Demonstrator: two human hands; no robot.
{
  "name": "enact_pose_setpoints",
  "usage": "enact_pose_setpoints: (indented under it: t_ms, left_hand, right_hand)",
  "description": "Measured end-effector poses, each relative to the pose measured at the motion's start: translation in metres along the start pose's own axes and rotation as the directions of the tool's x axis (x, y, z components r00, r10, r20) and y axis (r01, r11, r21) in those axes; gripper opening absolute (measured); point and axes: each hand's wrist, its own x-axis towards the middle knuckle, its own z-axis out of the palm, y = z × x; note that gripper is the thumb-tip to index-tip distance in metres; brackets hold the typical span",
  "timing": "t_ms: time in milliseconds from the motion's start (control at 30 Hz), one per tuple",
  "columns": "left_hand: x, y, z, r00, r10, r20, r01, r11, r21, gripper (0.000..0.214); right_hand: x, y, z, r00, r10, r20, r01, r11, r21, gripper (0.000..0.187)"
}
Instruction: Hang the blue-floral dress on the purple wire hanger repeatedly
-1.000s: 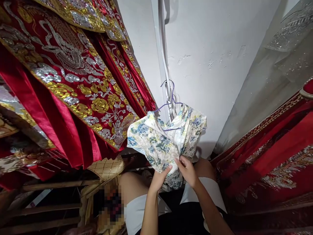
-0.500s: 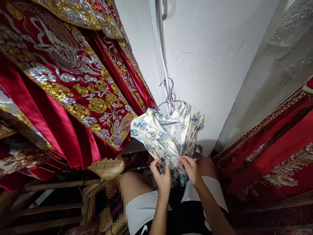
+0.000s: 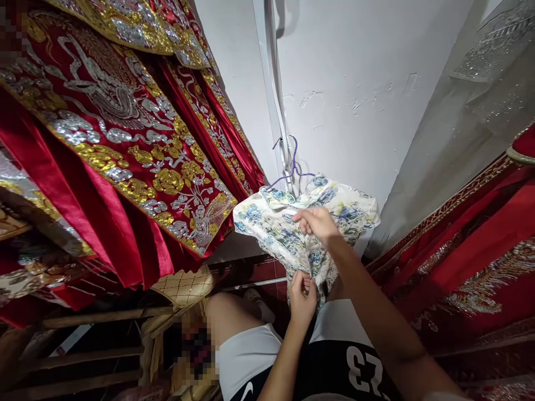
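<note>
A small white garment with blue and yellow flowers [image 3: 271, 223] hangs on a purple wire hanger [image 3: 292, 167] hooked to a white strip on the wall. My left hand [image 3: 301, 298] pinches the lower part of the floral cloth, fingers closed on it. Higher up, my right hand [image 3: 317, 223] grips the front of the garment near its collar, fingers curled into the fabric.
Red robes with gold and silver embroidery [image 3: 125, 145] hang close on the left. More red embroidered cloth [image 3: 472, 262] and a sheer sequinned fabric [image 3: 480, 83] hang on the right. A gold quilted cushion [image 3: 181, 287] and wooden slats [image 3: 92, 320] lie lower left. My knees and white shorts are below.
My right hand rose from the garment's lower part to near its collar. My left hand shifted right and lower on the cloth. The garment spread wider to the right.
</note>
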Motion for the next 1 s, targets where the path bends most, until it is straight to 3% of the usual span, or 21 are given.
enact_pose_setpoints:
  t_ms: [133,200,267,300,400,433,467,533,667,767,833,900,967,1000]
  left_hand:
    - [0.003,-0.002,0.001,0.985,0.099,0.139,-0.114,0.988,0.105,0.017]
    - [0.015,0.008,-0.011,0.961,0.088,0.264,-0.121,0.986,0.111,0.013]
    - [0.035,0.030,-0.029,0.931,0.098,0.352,-0.136,0.987,0.083,0.005]
    - [0.046,0.047,-0.039,0.927,0.145,0.345,-0.181,0.981,0.073,0.009]
    - [0.085,0.107,-0.065,0.925,0.367,0.094,-0.374,0.926,0.059,0.026]
    - [0.096,0.127,-0.070,0.890,0.456,0.003,-0.454,0.887,0.085,0.031]
    - [0.107,0.145,-0.073,0.854,0.520,-0.013,-0.515,0.849,0.122,0.036]
    - [0.124,0.172,-0.073,0.790,0.611,0.046,-0.607,0.769,0.201,0.031]
    - [0.135,0.193,-0.067,0.703,0.699,0.131,-0.691,0.626,0.363,0.018]
    - [0.139,0.192,-0.079,0.676,0.735,-0.049,-0.661,0.635,0.400,0.017]
    - [0.147,0.186,-0.102,0.661,0.695,-0.284,-0.610,0.717,0.337,0.016]
    - [0.160,0.173,-0.133,0.664,0.535,-0.522,-0.553,0.822,0.138,0.014]
    - [0.172,0.152,-0.160,0.729,0.220,-0.648,-0.466,0.854,-0.234,0.010]
    - [0.175,0.139,-0.169,0.777,0.010,-0.629,-0.386,0.797,-0.464,0.011]
  right_hand:
    - [0.018,-0.045,0.005,0.988,-0.149,-0.034,0.151,0.986,0.078,0.030]
    - [0.014,-0.050,0.005,0.981,-0.190,-0.038,0.193,0.977,0.094,0.028]
    - [0.008,-0.047,0.005,0.979,-0.203,-0.033,0.205,0.974,0.096,0.024]
    - [0.005,-0.044,0.005,0.978,-0.204,-0.036,0.207,0.974,0.095,0.023]
    - [-0.003,-0.037,0.006,0.978,-0.203,-0.055,0.207,0.975,0.086,0.024]
    - [-0.004,-0.035,0.008,0.976,-0.209,-0.056,0.213,0.974,0.079,0.024]
    - [-0.005,-0.035,0.009,0.974,-0.222,-0.050,0.225,0.972,0.071,0.025]
    - [-0.005,-0.033,0.013,0.965,-0.261,-0.033,0.263,0.963,0.057,0.027]
    - [0.006,-0.013,0.016,0.949,-0.310,-0.056,0.312,0.950,0.020,0.028]
    - [0.013,0.018,0.014,0.959,-0.270,-0.082,0.265,0.962,-0.067,0.025]
    - [0.008,0.040,0.011,0.975,-0.210,-0.074,0.203,0.975,-0.090,0.025]
    - [-0.006,0.058,0.007,0.985,-0.160,-0.072,0.155,0.986,-0.070,0.027]
    - [-0.028,0.073,0.006,0.987,-0.137,-0.078,0.134,0.990,-0.043,0.028]
    - [-0.040,0.079,0.006,0.989,-0.122,-0.082,0.121,0.992,-0.020,0.028]
